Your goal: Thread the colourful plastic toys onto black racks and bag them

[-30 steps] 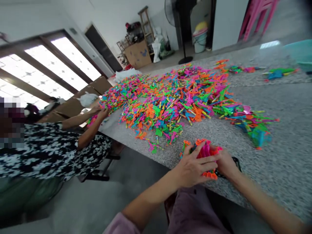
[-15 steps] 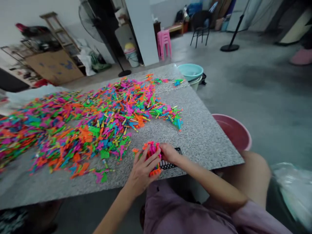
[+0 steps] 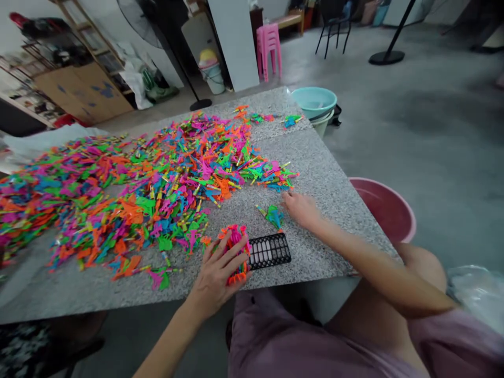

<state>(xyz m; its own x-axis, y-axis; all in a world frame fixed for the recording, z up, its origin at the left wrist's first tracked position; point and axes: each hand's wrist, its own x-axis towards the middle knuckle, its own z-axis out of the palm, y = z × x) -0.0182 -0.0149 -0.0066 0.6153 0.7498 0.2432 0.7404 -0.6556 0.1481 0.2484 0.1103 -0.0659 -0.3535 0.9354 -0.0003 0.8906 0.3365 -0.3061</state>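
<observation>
My left hand (image 3: 219,266) curls over a row of pink and orange plastic pieces (image 3: 235,236) packed upright at the left end of a black lattice rack (image 3: 271,251). The right part of that rack is bare. My right hand (image 3: 302,209) is above and right of the rack, low over the table, its fingers drawn together; anything between them is too small to make out. Just left of it lies a small cluster of green and blue plastic pieces (image 3: 273,216) with an orange tip. Beyond the fingertips is the edge of a large heap of coloured plastic pieces (image 3: 205,168).
The heap covers much of the speckled stone table (image 3: 318,173). Off the right edge stands a red basin (image 3: 381,210); a light-blue basin (image 3: 315,100) is beyond the far corner. A few pieces (image 3: 292,121) lie near that corner. Pink stools (image 3: 270,44) stand behind.
My right hand has left the rack and moved up and right to the heap's edge. A green and blue cluster now lies nearer the rack, apart from the heap. My left hand stays on the row.
</observation>
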